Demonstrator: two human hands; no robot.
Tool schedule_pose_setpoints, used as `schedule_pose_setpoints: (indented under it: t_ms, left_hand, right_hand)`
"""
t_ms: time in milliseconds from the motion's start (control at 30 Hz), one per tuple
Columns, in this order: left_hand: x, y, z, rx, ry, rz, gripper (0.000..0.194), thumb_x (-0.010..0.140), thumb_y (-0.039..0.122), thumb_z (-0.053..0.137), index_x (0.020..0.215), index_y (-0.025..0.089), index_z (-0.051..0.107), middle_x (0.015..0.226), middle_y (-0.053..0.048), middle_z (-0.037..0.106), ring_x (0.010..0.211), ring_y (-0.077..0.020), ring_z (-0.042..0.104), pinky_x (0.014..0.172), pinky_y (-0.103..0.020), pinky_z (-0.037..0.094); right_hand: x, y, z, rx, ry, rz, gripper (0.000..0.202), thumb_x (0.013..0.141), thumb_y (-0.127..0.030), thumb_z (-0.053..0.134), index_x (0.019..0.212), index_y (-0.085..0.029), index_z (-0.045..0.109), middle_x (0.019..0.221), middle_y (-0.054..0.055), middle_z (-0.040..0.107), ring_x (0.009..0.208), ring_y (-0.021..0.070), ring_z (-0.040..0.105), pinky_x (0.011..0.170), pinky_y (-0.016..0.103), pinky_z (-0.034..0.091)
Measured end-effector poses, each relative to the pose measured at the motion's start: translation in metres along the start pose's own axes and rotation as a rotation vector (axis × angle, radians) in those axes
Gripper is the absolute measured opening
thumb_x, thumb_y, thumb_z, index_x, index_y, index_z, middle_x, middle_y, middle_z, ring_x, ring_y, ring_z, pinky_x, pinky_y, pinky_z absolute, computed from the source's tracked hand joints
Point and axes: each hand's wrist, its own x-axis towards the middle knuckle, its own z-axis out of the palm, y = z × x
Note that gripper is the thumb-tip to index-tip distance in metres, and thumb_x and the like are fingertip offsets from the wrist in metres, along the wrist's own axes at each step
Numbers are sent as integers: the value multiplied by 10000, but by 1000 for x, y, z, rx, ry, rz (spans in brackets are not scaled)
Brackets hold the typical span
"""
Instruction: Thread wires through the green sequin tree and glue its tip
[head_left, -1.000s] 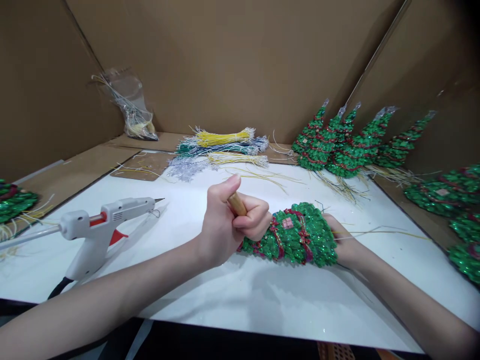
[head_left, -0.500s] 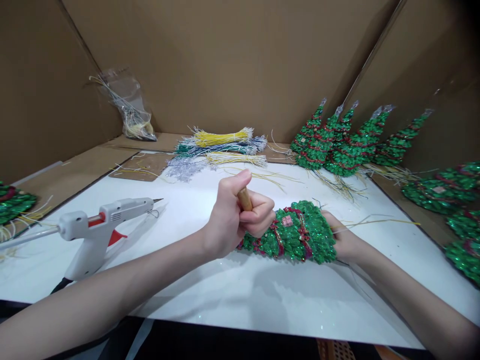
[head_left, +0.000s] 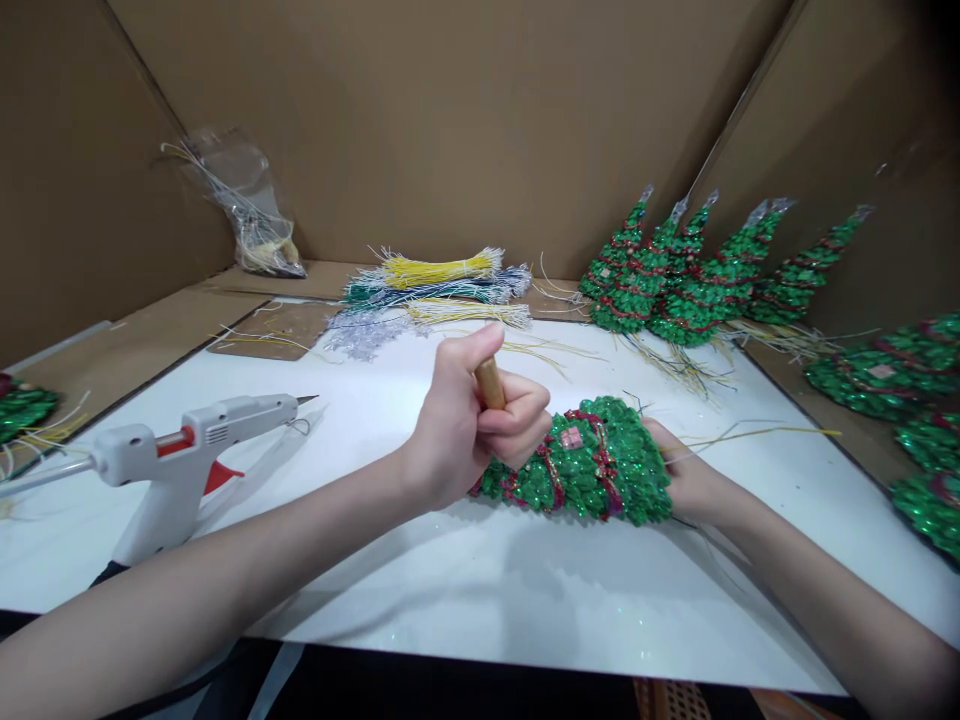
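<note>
My left hand point(head_left: 457, 430) is closed in a fist around a short wooden handle point(head_left: 490, 384), its thumb resting over the top end. The working end of that tool is hidden by the fist and the tree. Below it a small green glitter Christmas tree point(head_left: 577, 465) lies on its side, with red garland and a pink gift-like piece; its tip is hidden by my left hand. My right hand point(head_left: 682, 475) grips the tree at its wide base, the fingers mostly hidden behind or inside it. Thin yellow and white wires point(head_left: 750, 436) stick out from the base over my right wrist.
A white glue gun point(head_left: 191, 450) stands at left, nozzle pointing right. Bundled wires point(head_left: 439, 280) lie at the back, near a plastic bag point(head_left: 262, 215). Several finished-looking trees point(head_left: 682, 275) stand back right; more trees point(head_left: 885, 370) lie at the right edge. Cardboard walls point(head_left: 465, 120) enclose the table.
The camera view has shifted slightly, so the glue gun and wire bundles appear a little further left. Both hands keep their hold, with almost no movement of the tree.
</note>
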Motion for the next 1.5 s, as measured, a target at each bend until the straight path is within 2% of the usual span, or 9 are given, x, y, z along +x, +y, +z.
schedule_pose_setpoints:
  t_ms: [167,267,467,667,767,900,1100,1333,1500]
  left_hand:
    - [5,4,3,44,-56,-47,653,867,748,192,463,236,180,428,60,115,417,-71,96,424,-255,110]
    - [8,5,5,70,-64,-53,661,869,755,176,460,235,178,422,60,121,414,-67,98,416,-248,112]
    - [11,6,6,96,-75,-72,664,874,755,154,468,231,181,426,59,119,415,-64,92,416,-242,95]
    - [8,4,5,62,-53,-62,669,866,762,174,464,228,181,427,57,123,416,-68,99,426,-256,103]
    - [2,2,3,23,-46,-13,643,879,711,233,462,223,190,436,55,127,426,-76,123,442,-266,129]
    - [-7,-1,0,-10,29,46,608,890,655,238,458,227,210,447,49,136,434,-91,157,448,-272,170]
    - [-14,3,-12,-64,154,139,672,872,735,183,442,221,227,419,51,153,410,-90,181,441,-276,261]
    - [-14,3,-24,95,149,135,721,878,747,172,475,192,394,457,31,237,449,-104,252,473,-266,303]
    - [-13,7,-28,181,149,178,735,867,765,183,515,188,474,464,26,280,458,-113,271,487,-276,300]
  right_hand:
    - [2,-8,1,-10,-2,-6,192,629,-343,776,602,-189,664,611,25,628,651,206,613,580,261,524]
    - [4,-11,2,-4,-9,-24,171,622,-338,770,602,-196,678,620,24,641,646,201,607,589,263,531]
    - [3,-9,2,-4,-5,-31,117,634,-302,756,665,-194,728,664,30,685,664,216,637,585,263,532]
    - [1,-8,2,69,-15,-5,244,657,-325,771,865,-198,766,851,52,750,820,257,693,713,301,569]
    - [1,-8,3,88,-32,-2,284,685,-317,766,944,-201,767,913,59,758,863,270,703,755,323,577]
    - [2,-8,3,47,-38,5,243,720,-337,752,914,-193,778,927,63,759,949,308,693,832,365,570]
    - [1,-6,4,30,59,-55,266,683,-317,783,927,-210,785,1011,68,758,968,308,697,852,367,571]
    - [-1,1,4,3,24,-37,173,745,-363,725,796,-210,784,767,47,743,867,302,690,743,365,576]
    - [0,-2,3,27,-26,-24,179,754,-371,713,773,-204,776,758,56,735,801,298,687,734,385,568]
